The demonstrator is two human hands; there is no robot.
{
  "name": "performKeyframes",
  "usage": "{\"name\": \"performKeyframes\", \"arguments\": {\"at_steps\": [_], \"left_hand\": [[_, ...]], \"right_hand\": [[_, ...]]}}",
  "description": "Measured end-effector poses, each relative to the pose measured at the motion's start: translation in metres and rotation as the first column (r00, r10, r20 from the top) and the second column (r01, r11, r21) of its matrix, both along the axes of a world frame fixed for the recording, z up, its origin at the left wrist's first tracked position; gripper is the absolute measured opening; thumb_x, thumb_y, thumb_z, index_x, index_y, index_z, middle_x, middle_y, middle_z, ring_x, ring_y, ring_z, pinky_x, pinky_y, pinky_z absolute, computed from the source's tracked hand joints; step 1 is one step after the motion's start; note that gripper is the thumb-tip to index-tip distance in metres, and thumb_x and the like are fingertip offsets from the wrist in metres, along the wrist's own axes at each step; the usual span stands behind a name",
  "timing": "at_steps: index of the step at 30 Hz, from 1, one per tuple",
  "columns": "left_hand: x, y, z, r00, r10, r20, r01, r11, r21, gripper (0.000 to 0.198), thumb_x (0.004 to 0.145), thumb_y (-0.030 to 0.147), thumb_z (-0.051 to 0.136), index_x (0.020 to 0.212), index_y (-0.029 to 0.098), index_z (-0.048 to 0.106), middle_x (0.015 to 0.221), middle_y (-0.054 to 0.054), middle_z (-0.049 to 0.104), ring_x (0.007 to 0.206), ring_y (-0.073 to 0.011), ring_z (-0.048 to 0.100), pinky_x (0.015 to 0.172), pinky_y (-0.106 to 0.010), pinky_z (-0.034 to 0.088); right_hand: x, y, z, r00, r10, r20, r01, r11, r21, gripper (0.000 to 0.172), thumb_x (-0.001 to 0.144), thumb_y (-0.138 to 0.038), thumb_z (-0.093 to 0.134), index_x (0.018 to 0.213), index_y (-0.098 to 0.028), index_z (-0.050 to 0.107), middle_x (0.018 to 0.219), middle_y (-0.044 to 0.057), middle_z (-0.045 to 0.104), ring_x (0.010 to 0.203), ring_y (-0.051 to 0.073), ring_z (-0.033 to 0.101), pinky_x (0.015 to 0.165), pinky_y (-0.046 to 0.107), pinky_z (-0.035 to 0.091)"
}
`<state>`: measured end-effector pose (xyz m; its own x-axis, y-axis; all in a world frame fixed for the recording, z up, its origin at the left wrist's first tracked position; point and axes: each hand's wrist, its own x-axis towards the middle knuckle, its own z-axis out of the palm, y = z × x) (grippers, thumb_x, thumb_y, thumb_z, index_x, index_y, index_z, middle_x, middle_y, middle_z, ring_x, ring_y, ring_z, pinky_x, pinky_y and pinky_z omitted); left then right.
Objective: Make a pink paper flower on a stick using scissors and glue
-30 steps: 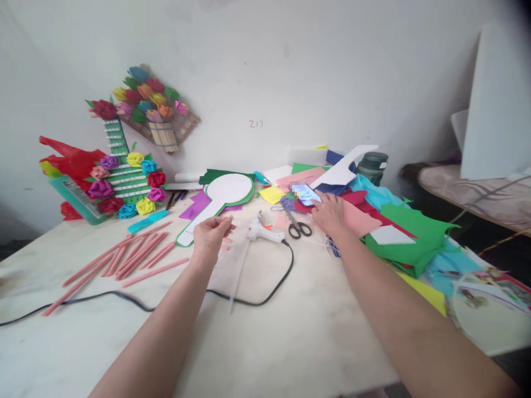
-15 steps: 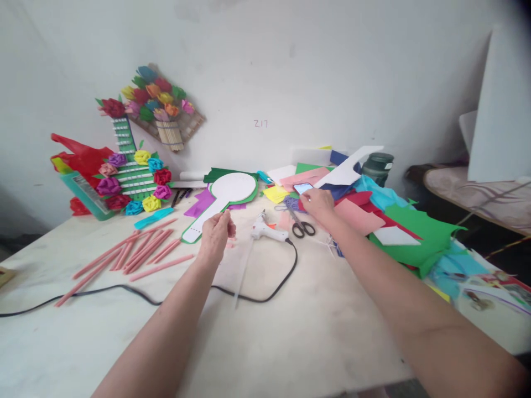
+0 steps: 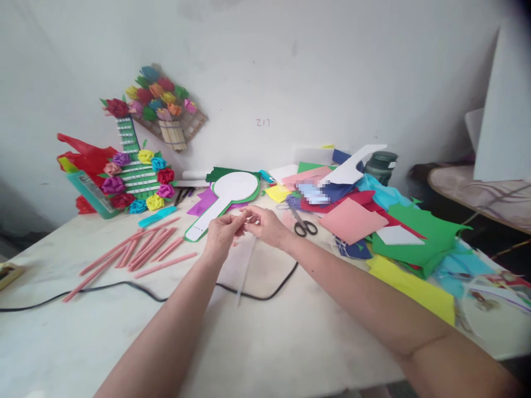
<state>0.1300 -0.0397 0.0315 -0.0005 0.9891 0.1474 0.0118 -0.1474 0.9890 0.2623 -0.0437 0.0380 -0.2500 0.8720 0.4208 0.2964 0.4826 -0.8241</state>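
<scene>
My left hand [image 3: 222, 235] and my right hand [image 3: 266, 226] meet above the middle of the table, fingertips pinched together. Whatever lies between their fingers is too small to make out. Just behind them lies a white banjo-shaped cutout [image 3: 235, 187] with a green border and a row of small dark marks on its narrow end. A translucent glue stick [image 3: 241, 276] lies below the hands. The glue gun is hidden behind my right hand, though part of its black cord [image 3: 276, 290] shows. Black-handled scissors [image 3: 306, 227] rest to the right of my fingers.
Pink rolled paper sticks [image 3: 147, 251] lie at left, near a teal bottle [image 3: 93, 193] and a flower-trimmed guitar shape [image 3: 143, 179]. Coloured sheets, including a green one [image 3: 415, 232] and a yellow one [image 3: 415, 287], pile up at right. A dark green jar [image 3: 379, 167] stands behind.
My right hand has come back left from the phone and paper pile to meet my left hand. The pinkish sheet and a yellow sheet at right are now more exposed.
</scene>
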Motion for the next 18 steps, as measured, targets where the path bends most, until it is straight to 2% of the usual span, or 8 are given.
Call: {"name": "performKeyframes", "arguments": {"at_steps": [3, 6, 12, 18], "left_hand": [[-0.001, 0.002, 0.001, 1.000, 0.017, 0.015, -0.017, 1.000, -0.013, 0.042, 0.056, 0.053, 0.069, 0.054, 0.014, 0.058, 0.045, -0.001, 0.054, 0.041, -0.0105, 0.050, 0.041, -0.022, 0.039], [-0.002, 0.002, 0.002, 0.999, -0.002, 0.053, 0.004, 0.999, -0.032, 0.045, 0.058, 0.056, 0.067, 0.061, 0.012, 0.062, 0.048, -0.003, 0.058, 0.044, -0.0127, 0.054, 0.045, -0.023, 0.043], [-0.006, 0.004, 0.002, 0.971, -0.155, 0.183, 0.169, 0.983, -0.067, 0.043, 0.062, 0.054, 0.066, 0.067, 0.011, 0.064, 0.056, -0.007, 0.064, 0.051, -0.0161, 0.061, 0.052, -0.026, 0.048], [-0.006, 0.006, 0.000, 0.932, -0.200, 0.302, 0.243, 0.963, -0.113, 0.036, 0.066, 0.050, 0.064, 0.066, 0.014, 0.061, 0.055, -0.005, 0.063, 0.051, -0.0135, 0.060, 0.052, -0.024, 0.048]], "right_hand": [[-0.005, -0.001, 0.004, 0.983, 0.064, -0.170, -0.084, 0.990, -0.114, 0.024, 0.069, -0.016, 0.056, 0.092, -0.015, 0.063, 0.077, 0.001, 0.064, 0.063, 0.011, 0.056, 0.061, 0.025, 0.045], [-0.008, 0.004, -0.001, 0.982, 0.048, -0.181, -0.071, 0.990, -0.121, 0.021, 0.069, -0.021, 0.060, 0.087, -0.015, 0.066, 0.074, 0.000, 0.063, 0.064, 0.011, 0.054, 0.061, 0.024, 0.044], [-0.011, 0.019, -0.014, 0.996, -0.012, -0.089, 0.016, 0.999, 0.047, 0.023, 0.071, -0.032, 0.064, 0.088, -0.019, 0.070, 0.077, 0.000, 0.066, 0.071, 0.014, 0.058, 0.066, 0.025, 0.045], [-0.008, 0.017, -0.009, 0.996, -0.084, 0.034, 0.072, 0.961, 0.268, 0.016, 0.078, -0.027, 0.057, 0.081, -0.022, 0.072, 0.083, 0.002, 0.069, 0.081, 0.016, 0.061, 0.074, 0.028, 0.046]]}}
